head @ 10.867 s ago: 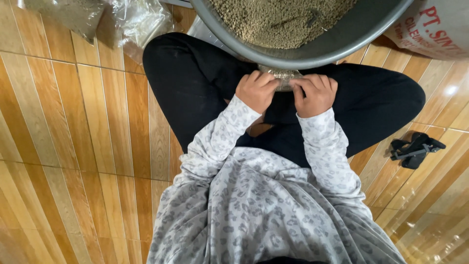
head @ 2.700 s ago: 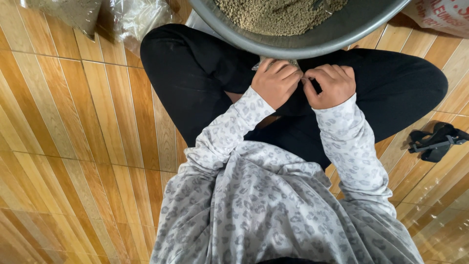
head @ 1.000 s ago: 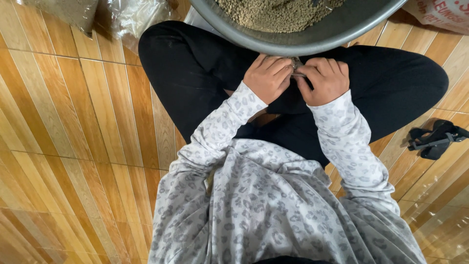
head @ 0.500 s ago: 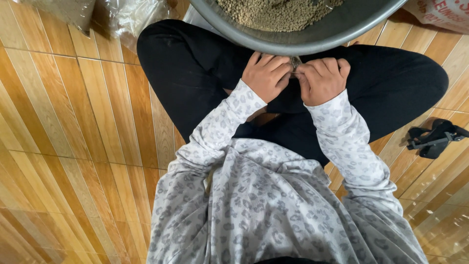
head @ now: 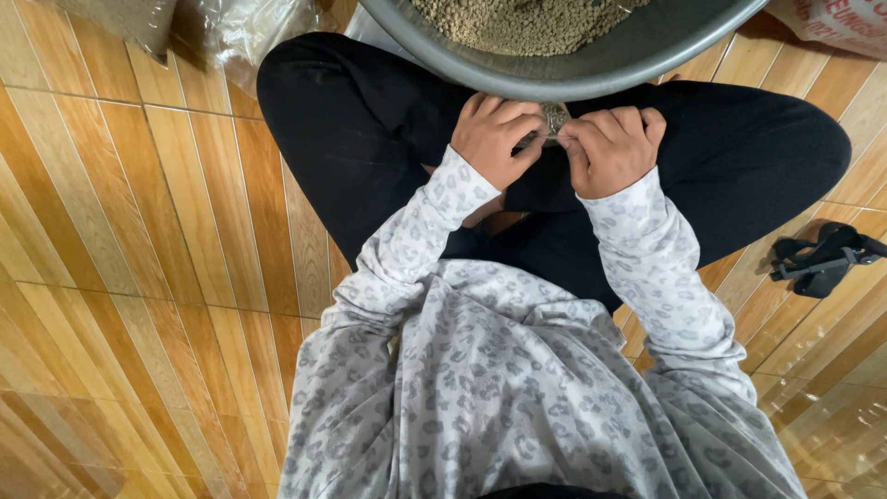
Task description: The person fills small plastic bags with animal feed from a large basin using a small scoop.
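Observation:
I sit cross-legged on a wooden floor in black trousers and a grey spotted top. My left hand (head: 497,134) and my right hand (head: 612,146) are close together in front of my lap, both pinching a small clear plastic bag (head: 552,122) of brownish pellets between them. Most of the bag is hidden by my fingers. Just beyond my hands stands a large grey metal basin (head: 573,74) filled with the same olive-brown pellets (head: 527,20).
Clear plastic bags (head: 249,32) with pellets lie on the floor at the top left. A white printed sack (head: 832,18) shows at the top right corner. A black clip-like tool (head: 822,261) lies on the floor to my right.
My hands have stayed at the basin's near rim, fingers shifting slightly on the small bag. The view has shifted a little; nothing else has moved.

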